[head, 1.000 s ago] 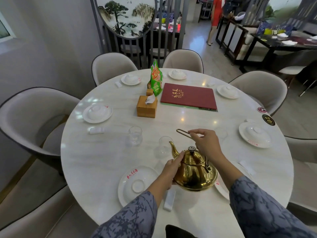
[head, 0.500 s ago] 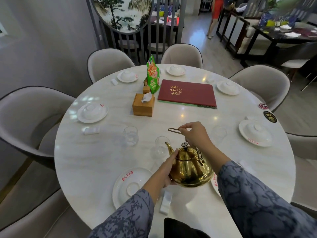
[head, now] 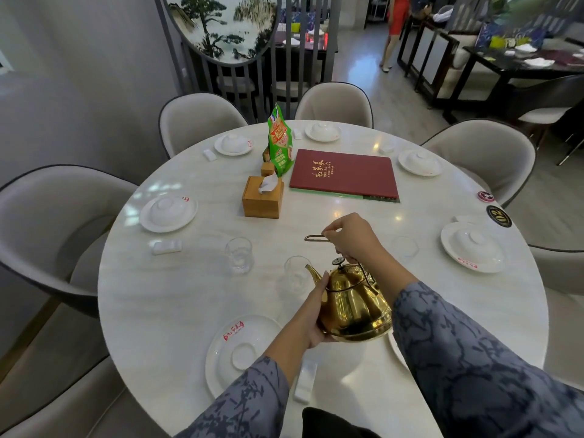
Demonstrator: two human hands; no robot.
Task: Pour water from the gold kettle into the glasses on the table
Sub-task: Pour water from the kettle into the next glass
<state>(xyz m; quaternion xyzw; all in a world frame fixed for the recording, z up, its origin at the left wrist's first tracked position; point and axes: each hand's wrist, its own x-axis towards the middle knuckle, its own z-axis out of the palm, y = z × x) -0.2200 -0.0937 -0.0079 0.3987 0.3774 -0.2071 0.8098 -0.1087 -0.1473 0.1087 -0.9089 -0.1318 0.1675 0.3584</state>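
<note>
Gold kettle [head: 354,303] held above table [head: 177,298], tilted slightly further toward its spout than 0.5 s ago | left hand [head: 311,324] cups kettle's underside | glasses: 3, left glass [head: 239,255], spout glass [head: 295,273], right glass [head: 405,247] | right hand [head: 354,237] closed on kettle handle [head: 316,238]

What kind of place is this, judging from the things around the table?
Most likely a restaurant dining room. A red menu lies on the round table, covered bowls on plates are set at each seat, a number tag marks the table, and another laid table stands behind.
</note>
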